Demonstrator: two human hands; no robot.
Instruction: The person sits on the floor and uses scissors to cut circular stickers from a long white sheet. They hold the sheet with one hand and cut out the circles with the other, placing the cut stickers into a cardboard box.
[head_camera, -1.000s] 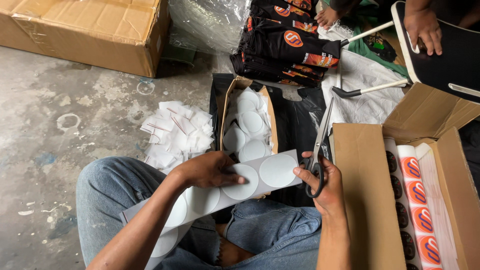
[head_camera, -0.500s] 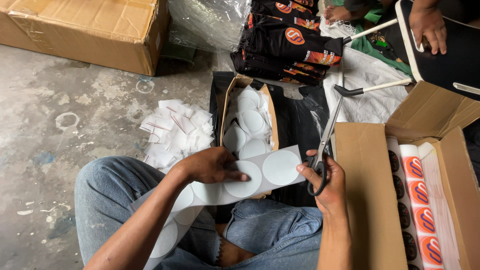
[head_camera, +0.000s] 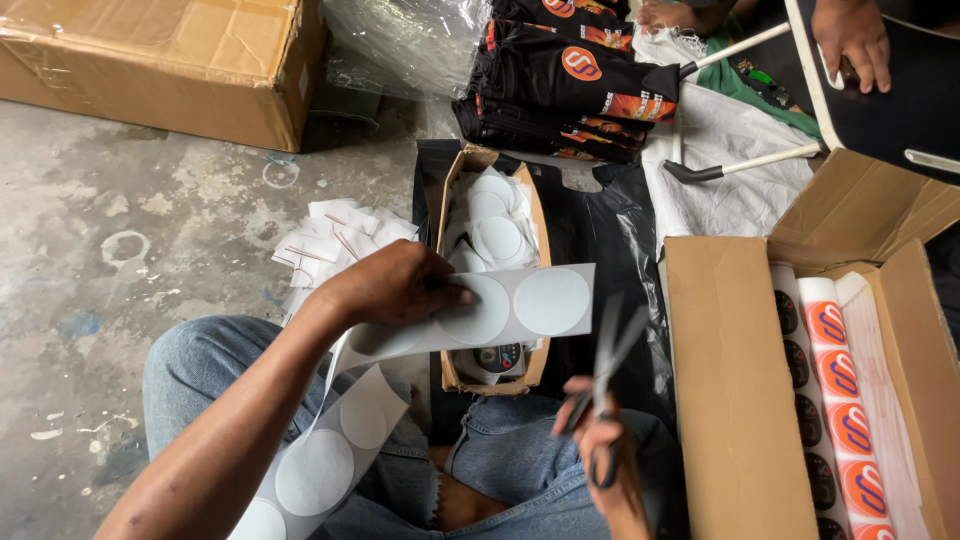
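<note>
Stained grey concrete floor, seemingly daylit, beside a cardboard box.

Both hands raised over the lap.
Left hand is pinching with thumb extended; right hand is blurred, fingers curled closed.

R hand w/ scissors dropped off sticker strip, blades open, blurred

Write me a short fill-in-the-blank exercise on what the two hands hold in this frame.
1. The left hand holds a strip of round white ____ on backing paper.
2. The right hand holds a pair of ____.
3. The small open box beyond the strip contains cut white ____.
4. The person's legs are clad in blue ____.

Missing words: stickers; scissors; circles; jeans
</note>
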